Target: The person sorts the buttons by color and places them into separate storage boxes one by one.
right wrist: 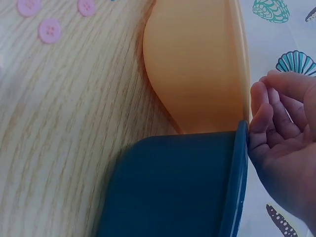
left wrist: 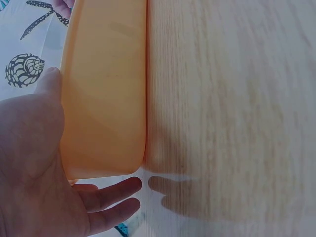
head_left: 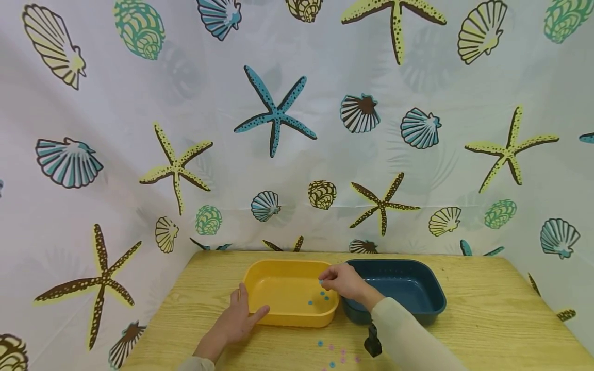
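My left hand (head_left: 235,315) rests against the near left corner of a yellow bin (head_left: 297,320), its thumb along the front and its fingers at the left end. In the left wrist view those fingers (left wrist: 113,195) stretch out past the bin's end. Over the yellow bin's right side, my right hand (head_left: 345,281) pinches a small blue button (head_left: 320,282) between thumb and fingertips. Beneath it, several blue buttons (head_left: 310,303) lie on the yellow bin's floor. The right wrist view shows the right hand (right wrist: 286,113) beside the rims, with the button hidden.
A dark blue bin (head_left: 403,288) stands right against the yellow one. On the wooden table (head_left: 487,309) in front lie several pink buttons (head_left: 343,352) and blue buttons (head_left: 320,343). A small black object (head_left: 373,344) is by the right sleeve. A shell-patterned curtain (head_left: 297,170) hangs behind.
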Action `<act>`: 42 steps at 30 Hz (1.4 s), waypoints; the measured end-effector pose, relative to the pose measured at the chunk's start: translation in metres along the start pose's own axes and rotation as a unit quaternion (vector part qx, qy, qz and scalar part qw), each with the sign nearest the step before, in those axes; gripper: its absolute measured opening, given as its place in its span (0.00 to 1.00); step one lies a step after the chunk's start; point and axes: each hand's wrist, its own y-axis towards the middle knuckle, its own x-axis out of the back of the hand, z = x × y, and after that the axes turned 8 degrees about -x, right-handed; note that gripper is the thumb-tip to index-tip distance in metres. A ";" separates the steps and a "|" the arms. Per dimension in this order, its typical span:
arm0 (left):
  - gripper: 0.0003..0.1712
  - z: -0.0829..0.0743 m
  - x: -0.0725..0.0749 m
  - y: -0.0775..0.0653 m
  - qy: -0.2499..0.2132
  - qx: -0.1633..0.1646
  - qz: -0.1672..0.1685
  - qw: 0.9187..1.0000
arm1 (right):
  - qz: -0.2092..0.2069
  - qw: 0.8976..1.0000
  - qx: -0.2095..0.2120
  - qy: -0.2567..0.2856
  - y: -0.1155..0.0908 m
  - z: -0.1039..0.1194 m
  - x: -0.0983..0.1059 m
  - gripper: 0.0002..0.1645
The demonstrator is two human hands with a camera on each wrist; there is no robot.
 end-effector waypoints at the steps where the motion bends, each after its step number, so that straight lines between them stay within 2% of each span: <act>1: 0.59 0.000 0.000 0.000 0.000 0.000 0.000 1.000 | -0.001 1.000 0.000 0.000 0.001 0.000 0.000 0.12; 10: 0.59 0.000 -0.001 0.001 -0.003 0.000 -0.001 1.000 | -0.010 1.000 -0.007 -0.004 0.005 -0.001 -0.003 0.12; 16: 0.60 0.002 -0.002 0.001 -0.001 0.001 0.001 1.000 | -0.009 1.000 0.004 -0.011 0.004 -0.001 -0.003 0.11; 26: 0.59 -0.002 -0.002 0.000 -0.005 0.001 0.001 1.000 | -0.004 1.000 0.016 -0.023 0.004 -0.003 -0.002 0.17; 34: 0.59 -0.002 -0.002 0.000 -0.006 0.000 0.000 1.000 | -0.004 1.000 0.014 -0.019 -0.001 -0.003 0.002 0.14; 42: 0.59 0.000 -0.001 0.000 0.000 0.004 -0.001 1.000 | 0.007 0.999 0.032 -0.027 -0.012 -0.003 0.006 0.11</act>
